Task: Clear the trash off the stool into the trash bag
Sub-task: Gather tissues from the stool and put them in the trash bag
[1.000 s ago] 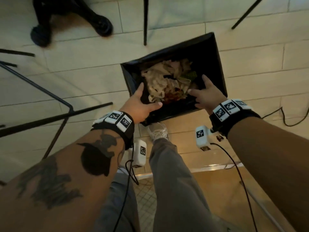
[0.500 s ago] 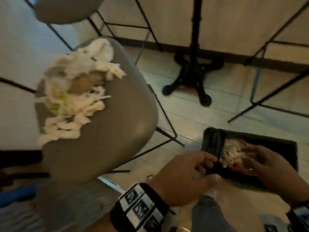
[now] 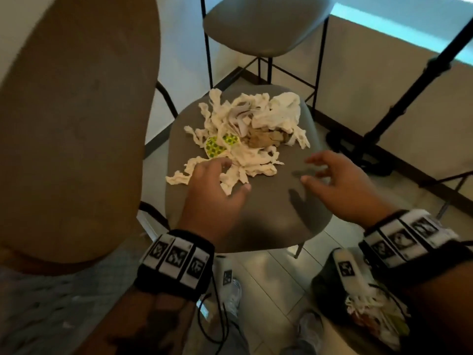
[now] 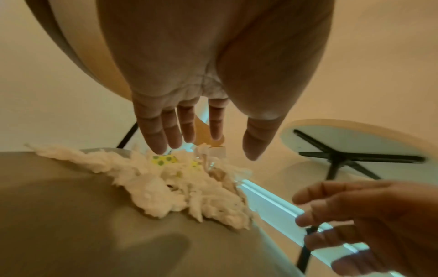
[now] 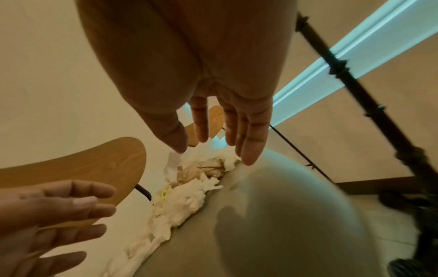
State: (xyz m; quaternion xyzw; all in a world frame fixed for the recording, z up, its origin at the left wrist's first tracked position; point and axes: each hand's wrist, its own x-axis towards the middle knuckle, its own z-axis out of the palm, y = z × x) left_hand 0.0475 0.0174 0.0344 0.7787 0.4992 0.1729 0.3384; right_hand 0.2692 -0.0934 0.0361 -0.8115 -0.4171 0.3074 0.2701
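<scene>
A grey stool (image 3: pixel 268 216) carries a pile of trash (image 3: pixel 245 134): white paper strips, crumpled brown paper, a yellow-green dotted scrap and a white tissue. My left hand (image 3: pixel 234 175) hovers open at the pile's near edge, fingers straight over the strips (image 4: pixel 180 187). My right hand (image 3: pixel 309 170) is open too, fingers spread above bare seat, right of the pile. Neither hand holds anything. The black trash bag (image 3: pixel 330 290) stands on the floor at lower right, under my right wrist, with paper scraps inside. The wrist views show the left hand (image 4: pixel 233 148) and the right hand (image 5: pixel 206 148) empty.
A large brown wooden panel (image 3: pixel 76 124) stands close on the left. A second grey stool (image 3: pixel 263 24) is behind the first. A black stand pole (image 3: pixel 409 93) runs diagonally at the right. My shoes (image 3: pixel 233 295) and cables are on the tiled floor below.
Both hands have left the trash bag on the floor and risen to the stool. They now hover open at the pile. The view has swung up from the bag.
</scene>
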